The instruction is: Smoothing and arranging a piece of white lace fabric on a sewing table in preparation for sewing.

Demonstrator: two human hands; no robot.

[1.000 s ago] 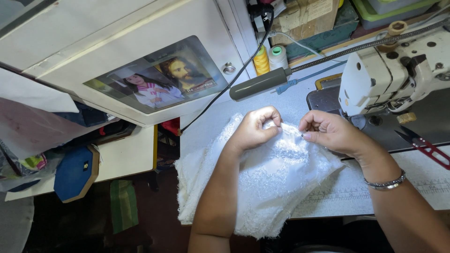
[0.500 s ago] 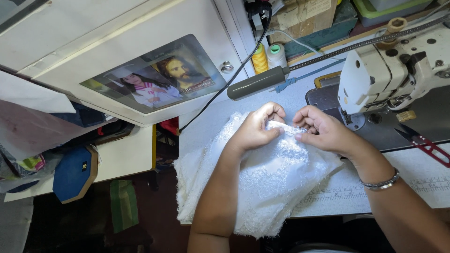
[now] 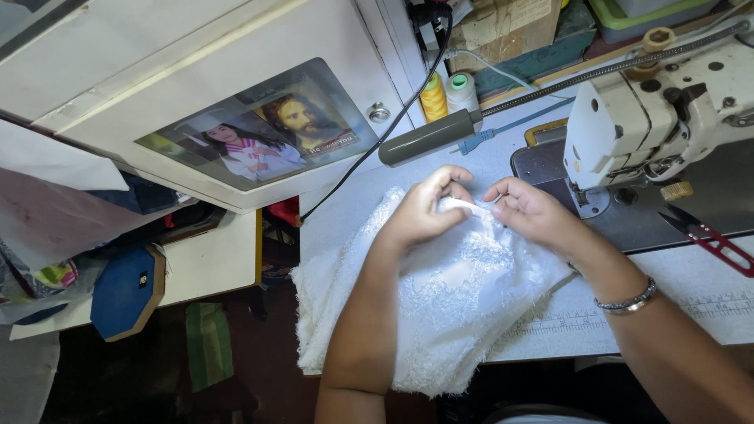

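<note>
White lace cloth [image 3: 440,306] is spread on the desk [image 3: 707,306] left of the sewing machine [image 3: 660,118], its near edge hanging off. A fold of it is pinched by the left hand [image 3: 428,208], fingers closed. The same fold, just left of the machine, is nipped by the right hand [image 3: 534,216]. The cloth is judged light, limp and easily snagged; it is best gripped along a folded edge.
</note>
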